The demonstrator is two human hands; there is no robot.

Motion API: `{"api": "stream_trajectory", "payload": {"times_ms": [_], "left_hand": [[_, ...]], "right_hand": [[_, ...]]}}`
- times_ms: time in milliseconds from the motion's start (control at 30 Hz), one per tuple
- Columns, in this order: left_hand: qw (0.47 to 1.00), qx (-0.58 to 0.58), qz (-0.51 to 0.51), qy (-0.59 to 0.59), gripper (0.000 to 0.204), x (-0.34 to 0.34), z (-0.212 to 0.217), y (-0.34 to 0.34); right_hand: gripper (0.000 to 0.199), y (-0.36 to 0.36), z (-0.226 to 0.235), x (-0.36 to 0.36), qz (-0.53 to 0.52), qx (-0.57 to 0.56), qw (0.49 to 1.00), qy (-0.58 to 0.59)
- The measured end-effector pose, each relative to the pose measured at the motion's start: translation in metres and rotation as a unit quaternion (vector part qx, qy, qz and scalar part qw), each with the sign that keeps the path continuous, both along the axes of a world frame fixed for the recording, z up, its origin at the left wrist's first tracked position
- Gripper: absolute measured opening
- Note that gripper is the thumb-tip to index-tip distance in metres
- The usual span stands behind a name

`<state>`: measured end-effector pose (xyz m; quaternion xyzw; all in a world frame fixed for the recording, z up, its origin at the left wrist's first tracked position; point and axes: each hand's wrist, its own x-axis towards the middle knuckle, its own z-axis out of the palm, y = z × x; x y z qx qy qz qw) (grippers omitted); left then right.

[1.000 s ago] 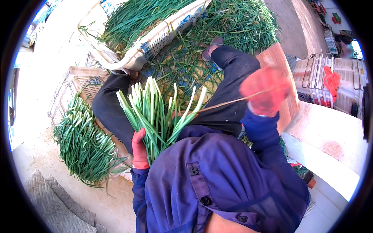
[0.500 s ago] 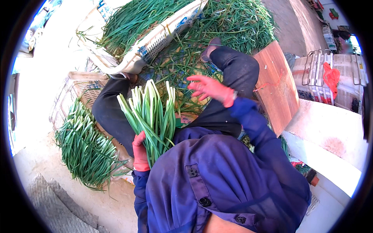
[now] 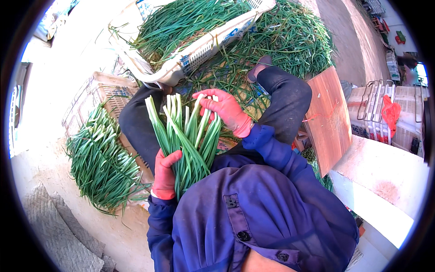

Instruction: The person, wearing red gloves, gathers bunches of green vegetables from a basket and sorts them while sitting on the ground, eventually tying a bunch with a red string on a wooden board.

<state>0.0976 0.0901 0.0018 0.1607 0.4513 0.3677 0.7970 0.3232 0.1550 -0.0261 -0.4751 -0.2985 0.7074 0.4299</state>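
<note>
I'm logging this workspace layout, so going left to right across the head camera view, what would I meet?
Heap of green onions on the ground → left hand → held bunch of green onions → right hand → wooden board → white crates.

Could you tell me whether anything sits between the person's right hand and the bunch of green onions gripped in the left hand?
Nothing visible does. The right hand already rests on the upper ends of the bunch of green onions, while the left hand grips the bunch lower down.
</note>
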Motion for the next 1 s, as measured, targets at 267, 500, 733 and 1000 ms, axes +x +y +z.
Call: {"api": "stream_trajectory", "payload": {"times_ms": [267, 500, 733, 1000], "left_hand": [[0.998, -0.034, 0.018, -0.058, 0.031, -0.002, -0.021, -0.009], [0.994, -0.049, 0.036, -0.086, 0.033, -0.003, -0.028, -0.012], [0.994, -0.034, 0.032, -0.096, 0.037, -0.006, -0.02, -0.011], [0.992, -0.052, 0.039, -0.107, 0.039, -0.011, -0.027, -0.012]], "right_hand": [[0.036, -0.005, -0.001, 0.029, 0.083, 0.019, 0.994, 0.065], [0.051, 0.0, 0.001, 0.036, 0.059, 0.068, 0.996, -0.006], [0.033, 0.055, 0.037, 0.129, -0.297, 0.235, 0.911, -0.159], [0.025, 0.06, 0.038, 0.246, -0.21, 0.148, 0.589, -0.766]]}}
